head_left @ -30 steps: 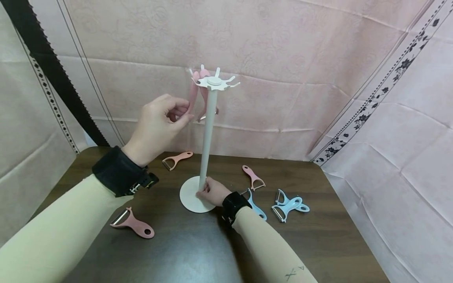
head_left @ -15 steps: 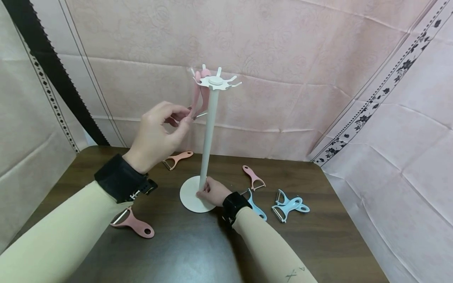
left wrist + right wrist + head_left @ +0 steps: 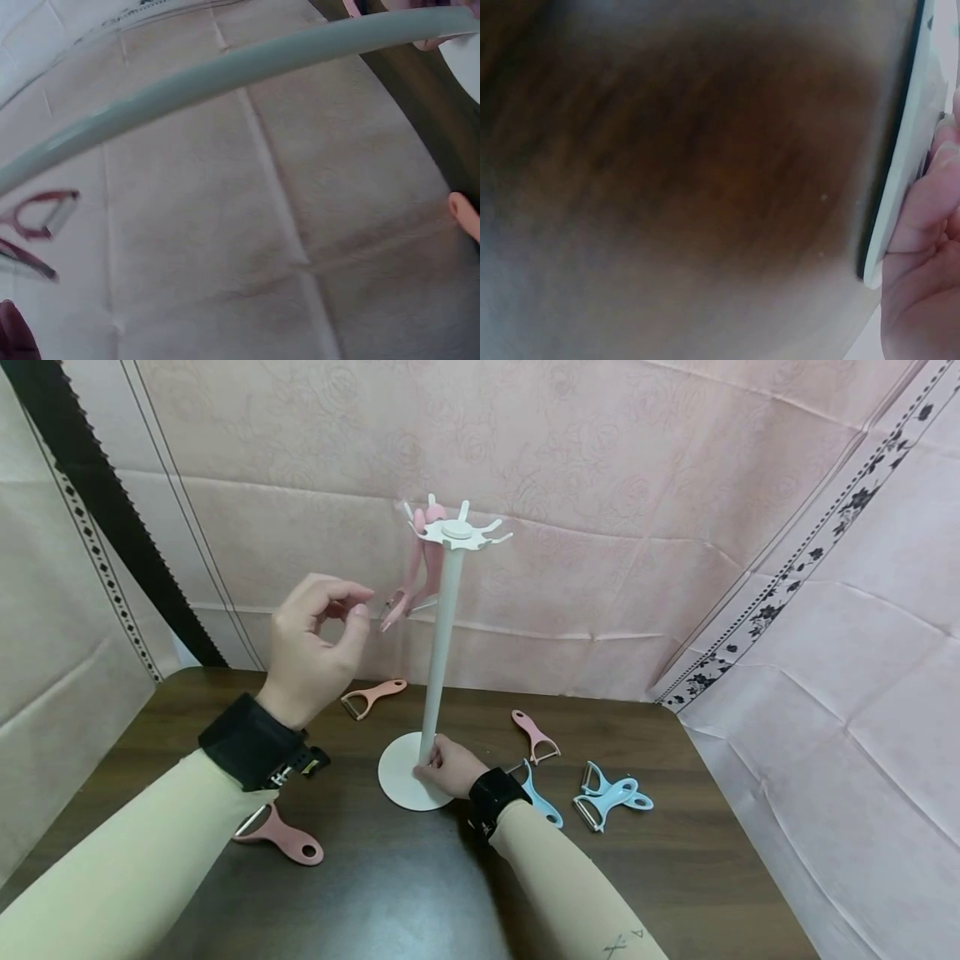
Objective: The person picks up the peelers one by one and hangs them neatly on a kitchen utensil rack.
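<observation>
A white stand (image 3: 442, 643) with a round base and a ring of hooks stands upright on the table. Two pink peelers hang from its left hooks: the nearer peeler (image 3: 414, 560) tilts outward, and the other peeler (image 3: 434, 564) hangs close to the pole. Both blade ends show in the left wrist view, the upper peeler head (image 3: 45, 196) more clearly. Left of them is my left hand (image 3: 318, 631), thumb and fingers bent with a gap between them, holding nothing. My right hand (image 3: 453, 767) grips the foot of the pole, its fingers against the base (image 3: 900, 157); some fingers are hidden.
On the brown table (image 3: 390, 893) lie an orange peeler (image 3: 375, 696) at the back, a pink peeler (image 3: 288, 839) at front left, and another pink peeler (image 3: 534, 733) right of the stand. Several blue peelers (image 3: 615, 795) lie farther right. Pale cloth (image 3: 585, 568) hangs behind.
My left hand has let go of the nearer pink peeler and drawn back to the left. That peeler now hangs freely from its hook. My right hand has stayed at the base.
</observation>
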Demonstrator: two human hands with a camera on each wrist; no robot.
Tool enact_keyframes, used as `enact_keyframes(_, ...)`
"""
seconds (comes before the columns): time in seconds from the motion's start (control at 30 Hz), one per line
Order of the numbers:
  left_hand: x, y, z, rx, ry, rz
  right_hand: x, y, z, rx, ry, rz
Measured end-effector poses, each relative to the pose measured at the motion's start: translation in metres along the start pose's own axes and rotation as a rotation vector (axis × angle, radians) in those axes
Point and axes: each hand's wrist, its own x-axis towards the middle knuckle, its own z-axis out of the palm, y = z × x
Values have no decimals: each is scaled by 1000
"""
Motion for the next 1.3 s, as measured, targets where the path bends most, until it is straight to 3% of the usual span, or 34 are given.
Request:
enact_keyframes(0.1, -8, -26, 1, 35, -14, -131, 0, 1, 0, -9, 6, -7)
enact_keyframes(0.2, -20, -57, 1, 95, -93, -305, 0, 3, -1, -17, 8, 0)
enact_keyframes(0.37, -44, -97, 3, 205, -312, -477, -1, 5, -1, 4, 11, -9)
enact_keyframes(0.63, -86, -130, 17, 328, -739, -655, 1, 6, 1, 27, 8, -8)
enact_keyframes(0.77, -107, -149, 27, 445, -872, -656, 3, 6, 2, 27, 15, -19)
enact_keyframes(1.03, -131, -172, 42, 614, -833, -501, -1, -1, -1, 29, 7, 3)
enact_keyframes(1.3, -140, -175, 46, 647, -907, -420, -2, -2, -2, 20, 4, 14)
